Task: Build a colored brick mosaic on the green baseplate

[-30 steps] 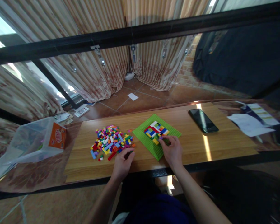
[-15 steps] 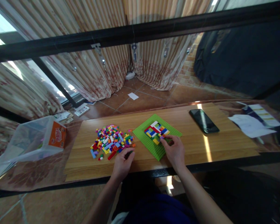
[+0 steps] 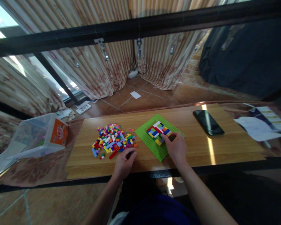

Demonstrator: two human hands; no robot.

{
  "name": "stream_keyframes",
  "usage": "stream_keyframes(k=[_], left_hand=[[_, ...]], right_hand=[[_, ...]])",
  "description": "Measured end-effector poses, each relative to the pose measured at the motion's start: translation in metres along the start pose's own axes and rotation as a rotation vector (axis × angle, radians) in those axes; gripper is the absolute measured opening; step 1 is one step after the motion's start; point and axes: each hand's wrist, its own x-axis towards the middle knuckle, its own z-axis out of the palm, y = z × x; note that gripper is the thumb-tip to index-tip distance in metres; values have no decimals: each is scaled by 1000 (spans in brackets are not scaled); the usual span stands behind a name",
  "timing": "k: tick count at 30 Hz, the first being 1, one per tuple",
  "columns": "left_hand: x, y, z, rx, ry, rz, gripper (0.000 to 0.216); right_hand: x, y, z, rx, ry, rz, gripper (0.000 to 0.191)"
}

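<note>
A green studded baseplate (image 3: pixel 160 155) lies turned cornerwise on the wooden board. Near its middle is a patch of building bricks (image 3: pixel 154 132) in red, white, blue, yellow and green. My right hand (image 3: pixel 177 148) is closed at the near right side of this patch, its fingertips on a brick they mostly cover. My left hand (image 3: pixel 124 161) rests at the board's near edge with thumb and fingers curled together; what they may hold is hidden. Just beyond it spreads a heap of loose bricks (image 3: pixel 113 139), with a long red brick (image 3: pixel 113 154) close by.
A black phone (image 3: pixel 208 122) lies on the wooden board (image 3: pixel 84 168) to the right. A clear plastic box (image 3: pixel 32 132) with an orange label stands at the left. White paper (image 3: pixel 255 128) is at the far right. A dark rail (image 3: pixel 121 29) crosses beyond the board.
My right fingertips have shifted slightly over the brick patch and now cover the purple brick that showed at them before. My left hand stays put. The whole view has shifted a little.
</note>
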Motion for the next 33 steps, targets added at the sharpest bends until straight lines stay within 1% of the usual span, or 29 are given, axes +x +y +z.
stream_keyframes(k=[6,11,16,22,24,29,33], left_hand=[[0,0,2,-34,-4,-55,32],[1,2,1,-89,-5,-48,30],[1,2,1,-133,4,-49,31],[1,-2,-1,-153,-5,-34,32],[2,-2,-2,-159,-15,-34,33],[0,-2,-2,-157,-18,-22,32],[0,-1,-1,-175,-13,-34,32]], right_hand=[[0,6,5,-17,-9,-40,39],[5,10,5,6,-40,-81,39],[18,9,-1,43,-149,-21,42],[27,10,-10,208,-248,34,49],[26,12,-10,191,-243,12,46],[20,20,-1,66,-152,-80,45],[19,25,4,6,-119,-97,45]])
